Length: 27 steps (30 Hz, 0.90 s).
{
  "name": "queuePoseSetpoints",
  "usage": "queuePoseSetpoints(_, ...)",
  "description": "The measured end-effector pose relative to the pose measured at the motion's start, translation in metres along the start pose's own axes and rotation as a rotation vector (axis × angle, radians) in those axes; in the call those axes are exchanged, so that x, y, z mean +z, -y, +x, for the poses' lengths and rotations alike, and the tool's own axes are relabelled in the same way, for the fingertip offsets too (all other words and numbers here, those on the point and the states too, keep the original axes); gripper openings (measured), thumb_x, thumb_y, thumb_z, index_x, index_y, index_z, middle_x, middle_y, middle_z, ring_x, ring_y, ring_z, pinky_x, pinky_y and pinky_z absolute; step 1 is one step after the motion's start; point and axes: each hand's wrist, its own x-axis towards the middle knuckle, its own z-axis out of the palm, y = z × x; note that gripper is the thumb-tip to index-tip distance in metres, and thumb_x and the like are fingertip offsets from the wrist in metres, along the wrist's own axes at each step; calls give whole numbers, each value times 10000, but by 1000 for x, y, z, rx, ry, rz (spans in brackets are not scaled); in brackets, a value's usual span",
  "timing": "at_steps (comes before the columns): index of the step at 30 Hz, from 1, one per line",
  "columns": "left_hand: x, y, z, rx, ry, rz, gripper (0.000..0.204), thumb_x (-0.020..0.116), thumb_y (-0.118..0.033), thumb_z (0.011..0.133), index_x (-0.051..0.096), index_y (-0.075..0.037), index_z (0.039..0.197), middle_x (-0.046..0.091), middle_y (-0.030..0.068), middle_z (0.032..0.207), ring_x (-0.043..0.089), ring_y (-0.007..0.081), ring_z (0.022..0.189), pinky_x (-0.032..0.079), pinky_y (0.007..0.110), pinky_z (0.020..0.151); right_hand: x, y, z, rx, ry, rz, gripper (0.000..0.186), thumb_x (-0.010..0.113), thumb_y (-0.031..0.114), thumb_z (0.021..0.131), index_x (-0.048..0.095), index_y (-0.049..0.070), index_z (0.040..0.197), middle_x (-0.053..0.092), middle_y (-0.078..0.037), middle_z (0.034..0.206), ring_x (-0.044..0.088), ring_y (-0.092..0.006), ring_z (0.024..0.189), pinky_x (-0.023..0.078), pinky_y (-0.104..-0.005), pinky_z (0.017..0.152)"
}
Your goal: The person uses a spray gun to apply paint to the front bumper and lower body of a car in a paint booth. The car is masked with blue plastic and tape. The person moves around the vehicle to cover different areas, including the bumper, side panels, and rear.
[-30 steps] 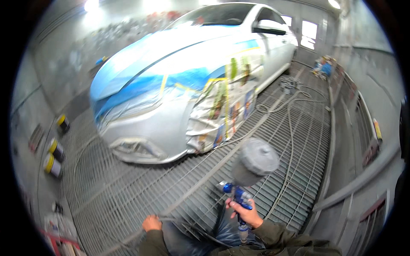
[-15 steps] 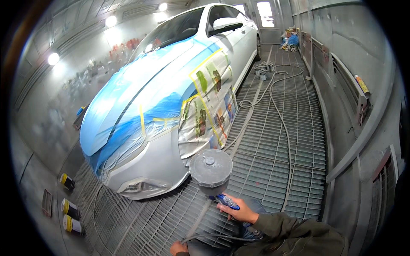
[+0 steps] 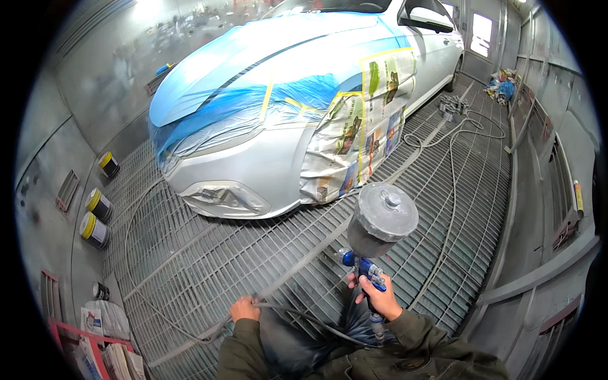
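In my right hand [image 3: 387,303] is a blue and silver paint spray gun [image 3: 368,271], held upright by its handle, with a grey lidded cup [image 3: 383,220] on top. A grey air hose [image 3: 304,315] runs from below the gun to my left hand [image 3: 244,309], whose fingers are closed around it. Ahead stands a white car [image 3: 436,47], with blue masking film [image 3: 304,88] over its hood and upper front. Printed paper [image 3: 345,149] edged with yellow tape covers its side. The pale front bumper [image 3: 272,166] is bare, with clear film [image 3: 225,199] over its lamp recess.
Yellow-lidded cans [image 3: 94,229] stand along the left wall. At lower left, a red rack [image 3: 95,348] holds papers. More hose [image 3: 453,171] loops over the floor grating [image 3: 297,253] at right, near grey metal pieces [image 3: 453,106]. Bags [image 3: 501,87] lie piled farther back.
My view has tilted down and turned left, so the car sits higher and farther right. The spray gun has come more upright. My left hand, holding the hose, now shows more fully.
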Motion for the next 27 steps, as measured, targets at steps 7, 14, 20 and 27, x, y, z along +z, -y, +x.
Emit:
queuePoseSetpoints(7,-11,-10,-12,-45,26,47,168,694,-240,823,677,-81,769,656,117,817,635,371,767,485,497,673,-13,-1,-8,-7,-8,42,340,597,239,986,595,-34,1189,660,-95,1090,636,-146,937,563,-256,586)
queuePoseSetpoints(14,-19,-23,-26,-34,-74,-57,237,712,-270,839,619,-74,743,600,116,774,596,366,744,439,507,639,-18,6,-16,-14,9,34,316,606,212,975,611,-40,1166,667,-99,1084,639,-148,928,562,-262,578)
queuePoseSetpoints(20,-19,-27,-32,-60,-130,-48,116,736,-182,737,642,-114,734,630,87,795,634,332,779,482,468,672,-17,6,-20,-28,34,10,271,628,142,950,618,-30,1160,674,-96,1070,649,-150,919,563,-270,571)
queuePoseSetpoints(27,-20,-32,-35,-108,-126,12,92,730,-137,688,647,-146,727,634,74,822,635,315,822,482,471,699,-20,8,-21,-43,17,51,255,632,105,940,614,-26,1157,675,-97,1061,654,-144,899,567,-266,559)
